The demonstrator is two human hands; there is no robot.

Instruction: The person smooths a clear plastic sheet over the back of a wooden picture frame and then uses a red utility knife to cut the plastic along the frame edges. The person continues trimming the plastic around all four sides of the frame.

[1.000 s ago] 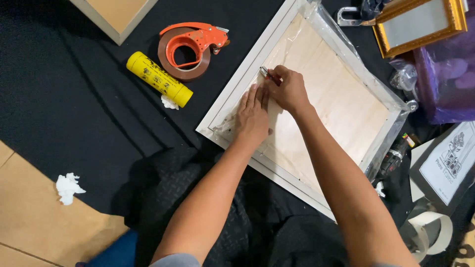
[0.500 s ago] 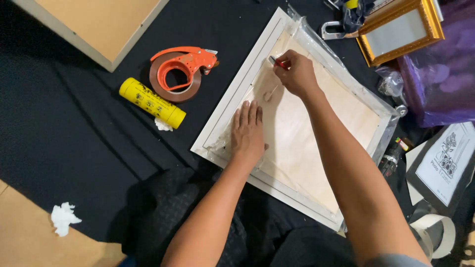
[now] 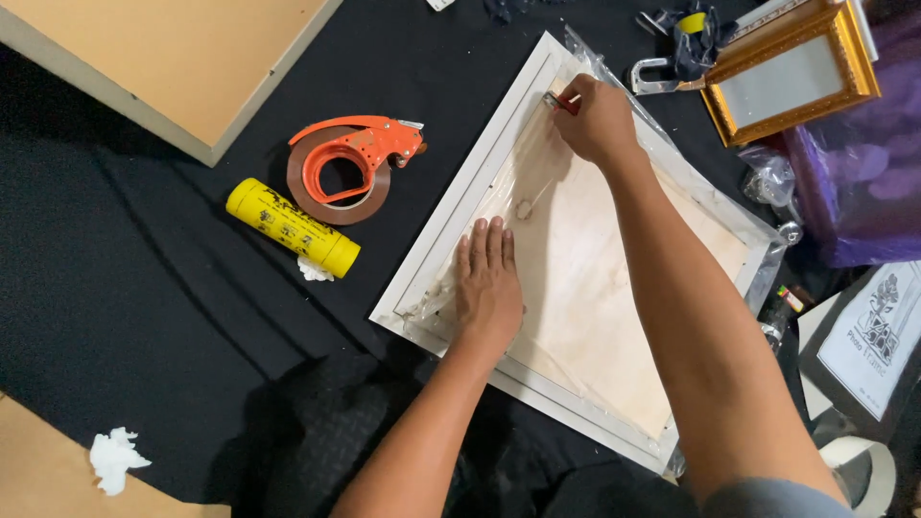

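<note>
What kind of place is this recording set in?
Likely a picture-framing workbench: a white frame lies face down on black cloth, with an orange tape dispenser and a gold frame nearby.

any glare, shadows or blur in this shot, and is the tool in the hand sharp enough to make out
Head view: even overhead light, with soft glare on the clear film over the frame. The right hand casts a faint shadow on the board. Little blur overall; the small red-handled tool is mostly hidden, its kind unclear. The black cloth is dark and shows little detail.
</note>
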